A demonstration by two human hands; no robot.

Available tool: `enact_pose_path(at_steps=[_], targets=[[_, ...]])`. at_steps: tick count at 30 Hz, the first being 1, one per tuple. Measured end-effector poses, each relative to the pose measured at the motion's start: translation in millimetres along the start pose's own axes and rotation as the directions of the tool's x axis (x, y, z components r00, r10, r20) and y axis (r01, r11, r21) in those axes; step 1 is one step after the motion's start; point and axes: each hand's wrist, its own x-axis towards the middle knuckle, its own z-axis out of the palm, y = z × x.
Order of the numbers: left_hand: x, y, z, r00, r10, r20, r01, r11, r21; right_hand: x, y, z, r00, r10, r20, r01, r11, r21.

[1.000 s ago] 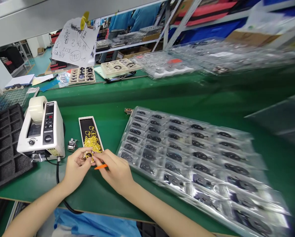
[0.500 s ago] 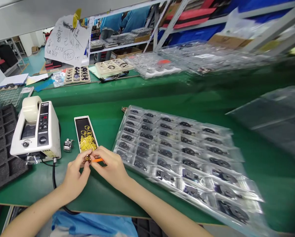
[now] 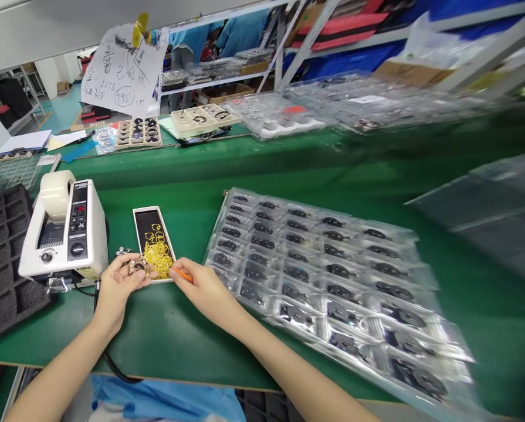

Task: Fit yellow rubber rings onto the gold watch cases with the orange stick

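My left hand (image 3: 116,292) holds a round gold-coloured metal part (image 3: 139,267) between thumb and fingers, left of the box's near end. An orange tool (image 3: 183,275) is gripped in my right hand (image 3: 203,288), whose fingertips are at the box's near right corner. The narrow white box (image 3: 170,241) has a dark inside and holds a heap of yellow rings (image 3: 157,258). To the right, a large clear tray (image 3: 262,310) bears rows of small bagged black parts (image 3: 339,270).
A white tape dispenser (image 3: 92,225) stands at the left, beside black foam trays (image 3: 7,258). A small metal counter (image 3: 124,251) is partly hidden behind my left hand. Compartment boxes (image 3: 138,133) and clear trays (image 3: 275,114) line the back ledge.
My hands have moved apart. My left hand has shifted left and up with the gold-coloured part, now more visible; my right hand has moved slightly right with the orange tool.
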Motion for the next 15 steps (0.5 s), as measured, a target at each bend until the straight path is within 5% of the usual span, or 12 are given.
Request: enact_pose_path(at_steps=[4,9,12,15], targets=[[-1.2,3.7,-0.4,0.999,-0.019,0.028,0.02,0.999,-0.037,-5.5,-5.5,0.3,0.999,-0.028,0.03,0.029,1.0,-0.011],[0.1,5.4,-2.1,0.999,0.022,0.025,-0.021,0.999,-0.046,-25.0,-15.5,-19.7,0.969,-0.236,-0.072,0.222,0.961,-0.165],[3.0,5.0,-4.4,0.999,-0.038,0.033,0.039,0.998,-0.041,-33.3,4.6,-58.3,0.945,-0.262,-0.197,0.167,0.902,-0.399],[4.4,1.9,-6.6,0.992,-0.103,0.076,0.105,0.994,-0.02,-39.4,45.0,-118.2,0.952,-0.159,-0.261,-0.065,0.731,-0.68]])
